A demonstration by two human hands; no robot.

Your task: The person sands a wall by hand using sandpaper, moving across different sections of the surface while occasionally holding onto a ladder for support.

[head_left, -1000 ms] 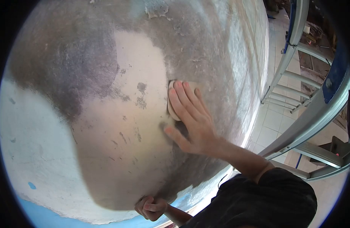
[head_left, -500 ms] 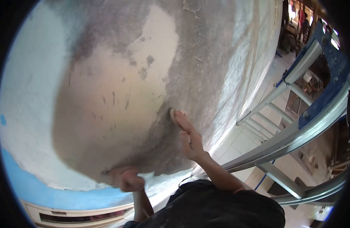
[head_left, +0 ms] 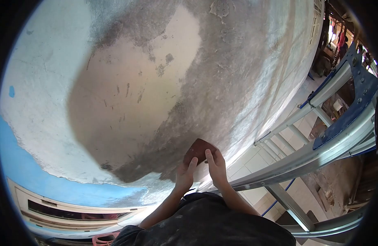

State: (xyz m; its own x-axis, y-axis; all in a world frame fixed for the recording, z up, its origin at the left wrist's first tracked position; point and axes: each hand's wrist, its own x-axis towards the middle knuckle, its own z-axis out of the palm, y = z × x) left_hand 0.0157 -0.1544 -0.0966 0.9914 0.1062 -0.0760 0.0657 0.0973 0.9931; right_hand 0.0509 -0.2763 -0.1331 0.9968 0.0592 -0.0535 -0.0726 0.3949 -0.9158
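Note:
Between my two hands is a reddish-brown piece of sandpaper (head_left: 199,150), held up close in front of the wall (head_left: 127,94). My left hand (head_left: 185,177) grips its lower left side, thumb laid on the near face. On its right side my right hand (head_left: 217,167) pinches it, thumb also on the near face. The fingers behind the sheet are mostly hidden. Around the hands the wall surface is patchy: dark grey rough areas, a smooth pale beige patch with small dark marks, and whitish edges.
An aluminium ladder (head_left: 275,166) with a blue hinge plate (head_left: 347,102) stands close on my right. A white tiled floor (head_left: 248,164) lies below. At lower left are blue paint (head_left: 86,192) and a pale framed opening (head_left: 70,211). A pink plastic object (head_left: 105,238) shows at the bottom.
My right hand has come down off the wall and my left hand has moved right, so both now meet on the sandpaper. The view has shifted slightly.

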